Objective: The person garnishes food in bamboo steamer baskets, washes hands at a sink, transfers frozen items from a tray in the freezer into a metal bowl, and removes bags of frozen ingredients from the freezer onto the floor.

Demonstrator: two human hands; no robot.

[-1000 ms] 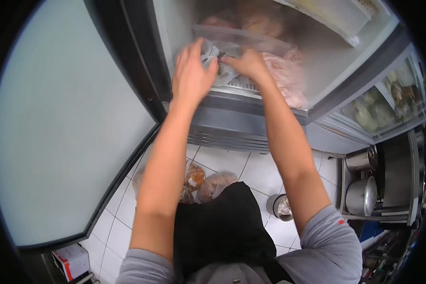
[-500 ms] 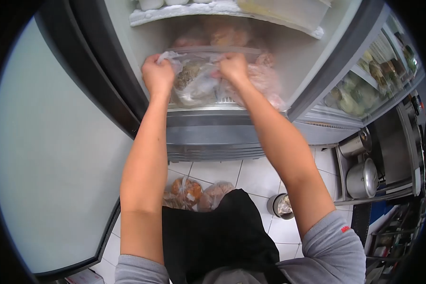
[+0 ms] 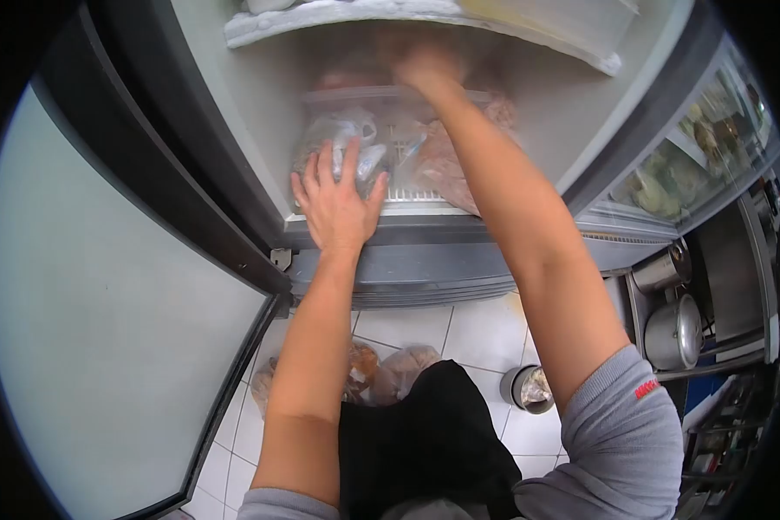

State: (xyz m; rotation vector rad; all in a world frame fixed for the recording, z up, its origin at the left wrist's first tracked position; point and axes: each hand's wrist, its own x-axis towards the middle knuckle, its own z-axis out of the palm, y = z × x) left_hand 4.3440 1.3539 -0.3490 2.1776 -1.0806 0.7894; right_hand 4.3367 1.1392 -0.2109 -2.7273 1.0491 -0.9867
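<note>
I saw the left hand (image 3: pixel 338 208), its fingers spread apart, resting against a white plastic bag (image 3: pixel 342 127) above and left of the frame's centre. The right hand (image 3: pixel 426 68) (too blurred to tell whether it gripped anything) was at top centre, above a pinkish bag (image 3: pixel 440 162).

Right hand (image 3: pixel 428 66) now off the plastic bag (image 3: pixel 342 128), far back, blurred; left hand (image 3: pixel 336 206) now spread over bag's near side.
</note>
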